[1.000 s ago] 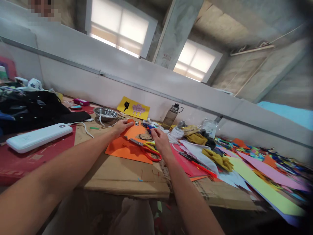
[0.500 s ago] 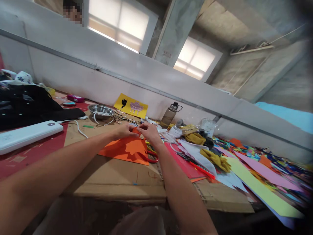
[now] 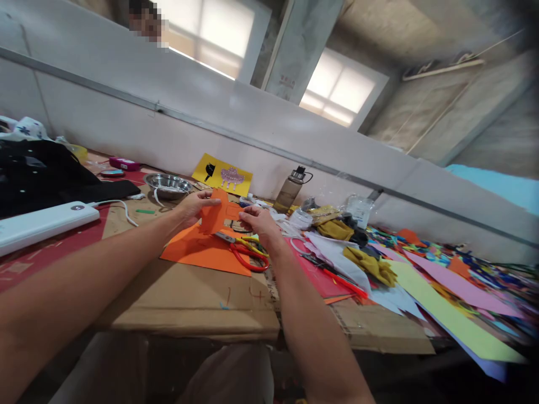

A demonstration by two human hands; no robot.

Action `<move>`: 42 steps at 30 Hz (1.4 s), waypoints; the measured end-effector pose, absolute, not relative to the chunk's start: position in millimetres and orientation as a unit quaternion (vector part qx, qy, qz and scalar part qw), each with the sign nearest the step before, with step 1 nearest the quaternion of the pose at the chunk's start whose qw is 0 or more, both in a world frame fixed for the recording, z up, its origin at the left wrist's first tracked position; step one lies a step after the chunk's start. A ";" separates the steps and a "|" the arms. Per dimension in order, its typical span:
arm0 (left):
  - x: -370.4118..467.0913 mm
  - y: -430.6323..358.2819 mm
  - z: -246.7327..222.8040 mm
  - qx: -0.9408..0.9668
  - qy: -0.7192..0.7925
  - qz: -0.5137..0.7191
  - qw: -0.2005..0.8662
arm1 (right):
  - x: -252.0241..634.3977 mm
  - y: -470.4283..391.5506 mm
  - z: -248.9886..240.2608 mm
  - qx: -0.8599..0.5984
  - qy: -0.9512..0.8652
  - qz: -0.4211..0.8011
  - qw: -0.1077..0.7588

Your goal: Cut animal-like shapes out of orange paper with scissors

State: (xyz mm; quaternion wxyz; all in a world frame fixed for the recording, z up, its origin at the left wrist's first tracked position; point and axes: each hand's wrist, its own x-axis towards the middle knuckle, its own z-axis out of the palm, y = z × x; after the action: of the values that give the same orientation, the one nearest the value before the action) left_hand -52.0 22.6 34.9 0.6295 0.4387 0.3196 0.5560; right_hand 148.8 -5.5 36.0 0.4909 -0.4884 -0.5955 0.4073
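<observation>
Between my two hands an orange paper cutout [image 3: 214, 216] is held up, with notched edges and a drawn outline on its right part. My left hand [image 3: 194, 206] is closed on its left side, thumb in front. At its right edge, my right hand [image 3: 257, 221] pinches the paper with thumb and fingertips. Beneath it an orange paper sheet [image 3: 189, 252] lies flat on the cardboard [image 3: 177, 297]. Scissors with red handles [image 3: 248, 262] rest partly on that sheet, below my right hand, and something yellow lies beside them.
Behind my hands stand a metal bowl [image 3: 167, 185], a yellow card [image 3: 223, 175] with decorated shapes and a water bottle [image 3: 289, 189]. A white power bank [image 3: 46, 224] lies at left. Coloured paper strips [image 3: 455, 314], mustard cloth [image 3: 370, 268] and scraps crowd the right side.
The orange cutout has been raised and opened out to face me. My hands have moved farther apart. The scissors, partly hidden before, now show more.
</observation>
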 end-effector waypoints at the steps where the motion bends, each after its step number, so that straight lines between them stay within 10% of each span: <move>1: -51.0 21.8 35.2 0.434 0.322 0.560 0.628 | 146.9 -7.3 35.9 -0.485 -0.593 0.421 0.485; 19: -26.0 6.4 23.9 0.345 0.262 0.523 0.734 | 136.6 4.8 16.9 -0.454 -0.442 0.402 0.661; 42: -18.4 4.1 4.2 0.393 0.266 0.596 0.648 | 125.4 -3.6 13.5 -0.474 -0.554 0.362 0.581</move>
State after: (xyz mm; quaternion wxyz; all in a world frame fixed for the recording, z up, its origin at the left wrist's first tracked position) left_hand -18.4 4.1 4.2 0.6483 0.3929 0.2656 0.5956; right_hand 125.4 -3.6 13.5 0.5806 -0.4745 -0.5539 0.3619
